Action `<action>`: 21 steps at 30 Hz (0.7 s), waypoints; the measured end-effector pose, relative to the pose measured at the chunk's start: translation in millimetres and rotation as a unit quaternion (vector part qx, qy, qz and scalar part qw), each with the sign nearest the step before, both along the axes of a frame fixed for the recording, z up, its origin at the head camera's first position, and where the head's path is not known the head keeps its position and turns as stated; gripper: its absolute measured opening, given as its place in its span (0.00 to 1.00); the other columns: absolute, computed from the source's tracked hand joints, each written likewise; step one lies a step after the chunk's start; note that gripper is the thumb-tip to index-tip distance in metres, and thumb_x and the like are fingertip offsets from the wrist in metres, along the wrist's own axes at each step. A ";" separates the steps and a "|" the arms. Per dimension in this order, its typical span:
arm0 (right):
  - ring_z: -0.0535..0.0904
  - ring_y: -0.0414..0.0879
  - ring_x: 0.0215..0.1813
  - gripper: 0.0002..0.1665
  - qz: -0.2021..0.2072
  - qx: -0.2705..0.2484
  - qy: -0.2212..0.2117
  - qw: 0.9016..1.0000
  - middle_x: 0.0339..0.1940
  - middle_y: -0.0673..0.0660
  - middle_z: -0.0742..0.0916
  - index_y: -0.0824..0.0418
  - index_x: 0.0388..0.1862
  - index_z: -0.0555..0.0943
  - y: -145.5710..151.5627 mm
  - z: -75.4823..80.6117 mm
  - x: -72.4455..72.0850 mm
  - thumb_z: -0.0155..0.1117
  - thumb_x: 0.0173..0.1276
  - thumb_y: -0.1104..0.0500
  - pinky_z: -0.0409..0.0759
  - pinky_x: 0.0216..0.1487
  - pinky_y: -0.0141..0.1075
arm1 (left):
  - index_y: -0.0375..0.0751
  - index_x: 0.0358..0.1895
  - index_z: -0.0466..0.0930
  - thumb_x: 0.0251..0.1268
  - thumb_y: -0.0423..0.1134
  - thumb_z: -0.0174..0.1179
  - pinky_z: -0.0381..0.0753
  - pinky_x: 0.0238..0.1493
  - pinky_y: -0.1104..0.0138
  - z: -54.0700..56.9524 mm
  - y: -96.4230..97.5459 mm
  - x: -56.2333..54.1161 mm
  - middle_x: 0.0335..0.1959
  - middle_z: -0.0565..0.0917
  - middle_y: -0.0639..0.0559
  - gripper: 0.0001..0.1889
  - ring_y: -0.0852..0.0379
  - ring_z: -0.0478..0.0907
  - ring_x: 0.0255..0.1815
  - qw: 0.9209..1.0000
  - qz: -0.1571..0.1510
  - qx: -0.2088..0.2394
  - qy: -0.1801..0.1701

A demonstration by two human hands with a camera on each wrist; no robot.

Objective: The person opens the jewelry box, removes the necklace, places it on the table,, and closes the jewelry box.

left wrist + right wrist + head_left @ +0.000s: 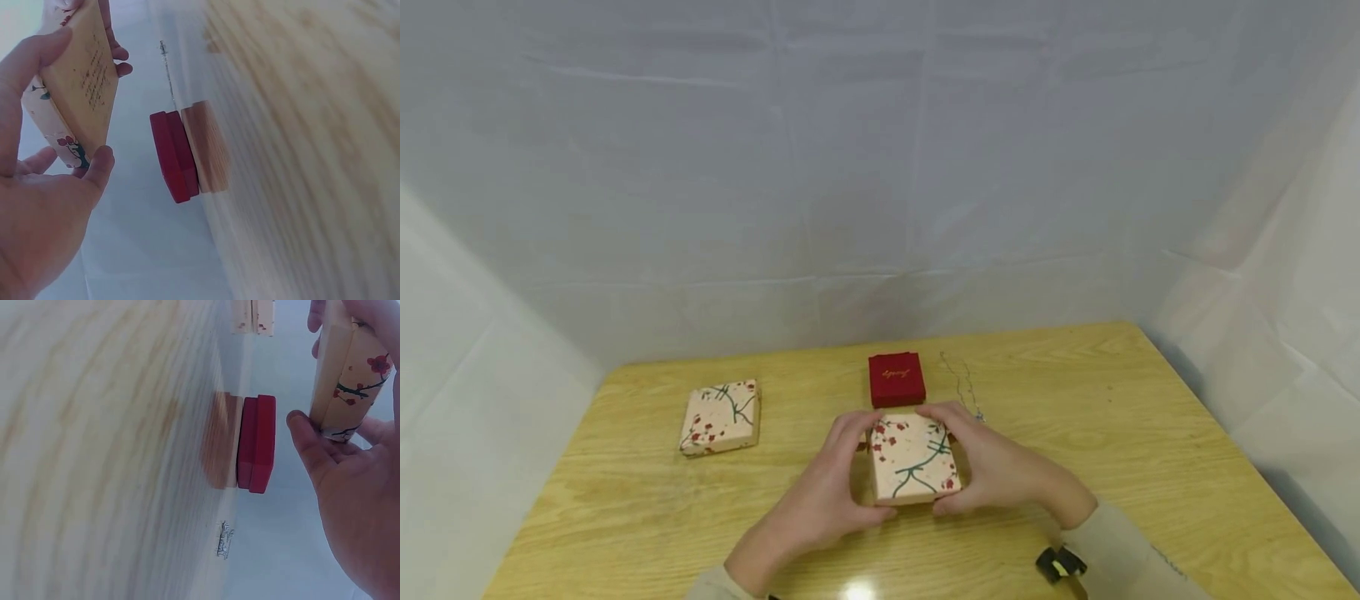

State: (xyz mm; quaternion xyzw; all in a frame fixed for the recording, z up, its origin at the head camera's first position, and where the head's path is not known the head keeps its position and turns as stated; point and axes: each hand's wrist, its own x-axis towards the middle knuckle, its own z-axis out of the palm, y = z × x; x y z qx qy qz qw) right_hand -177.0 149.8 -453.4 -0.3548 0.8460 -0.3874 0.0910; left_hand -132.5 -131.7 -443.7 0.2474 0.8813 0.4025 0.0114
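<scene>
A square cream box with red blossoms and green branches (910,462) is held between both hands, raised off the table. My left hand (827,487) grips its left side, thumb at the near edge and fingers at the far one. On the opposite side, my right hand (996,467) grips it the same way. Small lines of print show on the box's underside (94,78) in the left wrist view. Just beyond the hands sits a small red box (897,379) with gold lettering on its lid. A thin chain necklace (967,385) lies to the right of it.
A second cream floral box (721,417) rests on the left part of the wooden table (1112,442). White cloth (865,167) hangs behind the table and along both sides. A dark strap (1062,565) is by the right sleeve.
</scene>
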 end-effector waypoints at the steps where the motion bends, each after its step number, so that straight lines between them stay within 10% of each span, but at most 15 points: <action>1: 0.68 0.47 0.76 0.72 0.002 0.001 0.003 1.000 0.77 0.46 0.68 0.50 0.86 0.57 -0.4 -0.3 -0.2 0.91 0.48 0.47 0.70 0.75 0.55 | 0.48 0.84 0.56 0.42 0.38 0.87 0.68 0.75 0.46 -0.3 0.0 -0.2 0.80 0.62 0.50 0.63 0.45 0.65 0.78 1.000 -0.001 0.001 0.001; 21: 0.73 0.41 0.68 0.72 -0.020 0.056 0.029 0.998 0.74 0.48 0.70 0.56 0.85 0.59 -10.0 -0.2 3.1 0.90 0.46 0.43 0.78 0.70 0.45 | 0.47 0.84 0.55 0.44 0.41 0.87 0.67 0.75 0.43 -1.8 0.9 -0.1 0.81 0.61 0.48 0.63 0.44 0.66 0.78 1.000 -0.005 0.001 -0.026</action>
